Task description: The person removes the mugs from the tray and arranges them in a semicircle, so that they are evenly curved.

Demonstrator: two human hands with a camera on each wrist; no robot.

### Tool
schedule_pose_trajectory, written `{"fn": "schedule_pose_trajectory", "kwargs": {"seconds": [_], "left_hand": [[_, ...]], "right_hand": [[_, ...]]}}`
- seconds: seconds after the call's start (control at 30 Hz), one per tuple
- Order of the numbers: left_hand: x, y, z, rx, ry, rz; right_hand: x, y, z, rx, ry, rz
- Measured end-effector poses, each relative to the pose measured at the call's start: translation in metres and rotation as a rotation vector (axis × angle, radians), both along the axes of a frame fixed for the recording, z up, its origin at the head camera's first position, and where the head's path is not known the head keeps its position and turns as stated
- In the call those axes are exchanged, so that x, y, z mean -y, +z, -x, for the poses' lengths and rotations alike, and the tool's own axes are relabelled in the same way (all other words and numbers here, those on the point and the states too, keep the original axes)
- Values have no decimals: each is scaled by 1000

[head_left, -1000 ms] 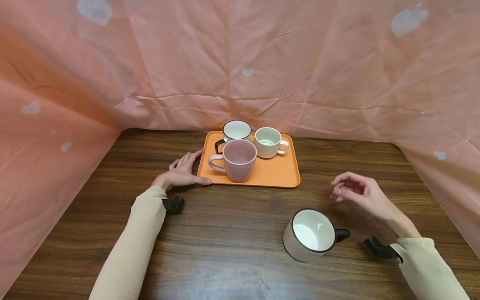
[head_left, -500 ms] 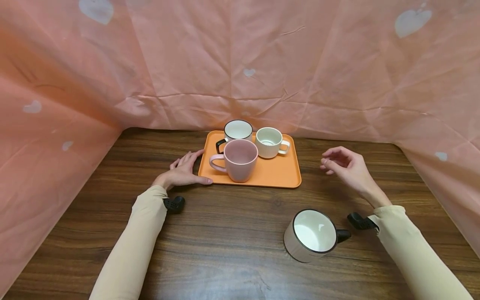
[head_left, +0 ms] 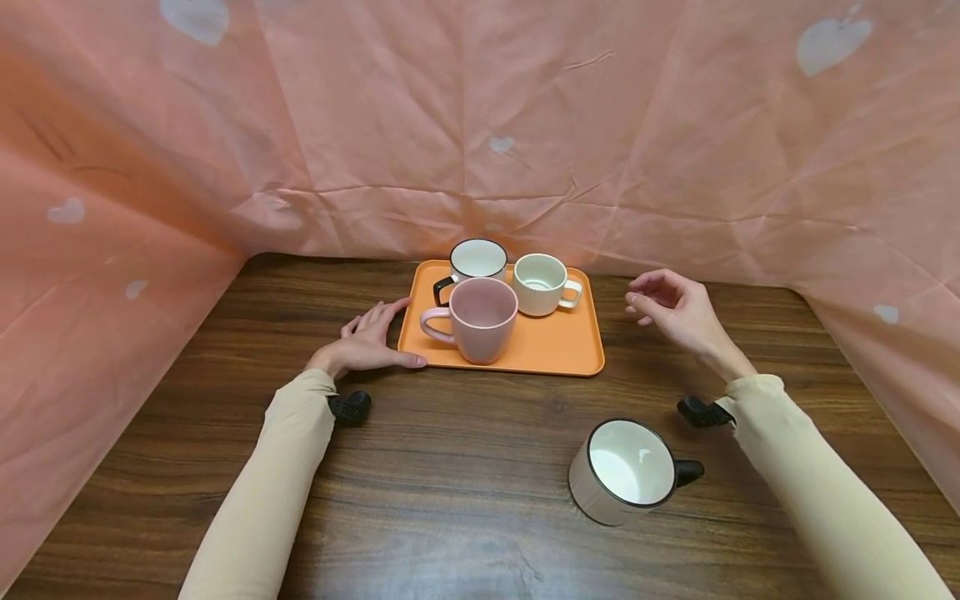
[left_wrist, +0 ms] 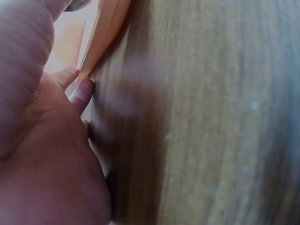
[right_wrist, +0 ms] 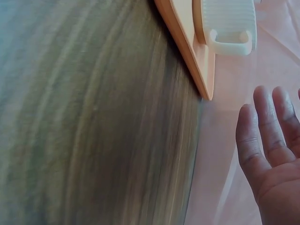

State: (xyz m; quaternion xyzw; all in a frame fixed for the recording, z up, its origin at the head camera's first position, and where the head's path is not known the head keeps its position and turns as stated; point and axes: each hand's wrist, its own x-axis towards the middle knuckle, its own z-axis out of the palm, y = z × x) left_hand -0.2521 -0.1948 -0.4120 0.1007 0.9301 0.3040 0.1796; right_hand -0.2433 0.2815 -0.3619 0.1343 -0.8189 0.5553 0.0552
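Note:
An orange tray (head_left: 558,350) lies on the table near the back cloth. On it stand a pink mug (head_left: 483,329) at the front left, a white mug with black rim and black handle (head_left: 478,257) behind it, and a small ribbed white cup (head_left: 538,287) to the right. My left hand (head_left: 367,343) touches the tray's left edge, thumb at the front left corner and fingers spread. To the right of the tray, my right hand (head_left: 675,312) hovers above the table, fingers loosely bent, holding nothing. The right wrist view shows the ribbed cup's handle (right_wrist: 232,46) beyond the fingers.
A larger whitish mug with black rim and black handle (head_left: 626,475) stands at the front right of the wooden table (head_left: 420,483), its handle pointing right. Pink cloth (head_left: 390,108) with white hearts encloses the table at the back and sides.
My right hand has moved forward and left, from beside the large mug toward the tray's right side. My left hand stays at the tray's edge. The mugs have not moved.

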Motion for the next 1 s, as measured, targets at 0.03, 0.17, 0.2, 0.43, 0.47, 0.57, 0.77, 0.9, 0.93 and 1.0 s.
{"fn": "schedule_pose_trajectory", "kwargs": {"seconds": [0.03, 0.17, 0.2, 0.43, 0.47, 0.57, 0.77, 0.9, 0.93, 1.0], "left_hand": [[0, 0, 0, 0, 0, 1], [0, 0, 0, 2, 2, 5], [0, 0, 0, 3, 2, 5], [-1, 0, 0, 8, 6, 3], [-1, 0, 0, 8, 6, 3], [0, 0, 0, 10, 6, 3], [1, -1, 1, 8, 8, -10], [1, -2, 2, 4, 8, -12], [1, -3, 3, 4, 8, -11], [1, -3, 3, 2, 11, -7]], "right_hand": [[1, 0, 3, 2, -6, -9], [5, -2, 13, 11, 0, -33], [7, -2, 15, 13, 4, -34], [20, -9, 28, 24, 3, -40], [22, -10, 30, 32, 1, -44], [28, -12, 34, 52, -8, -51], [39, -15, 42, 85, -1, -58], [45, -18, 46, 131, 17, -52], [46, -18, 47, 142, 21, -54], [48, -20, 48, 168, 38, -50]]}}
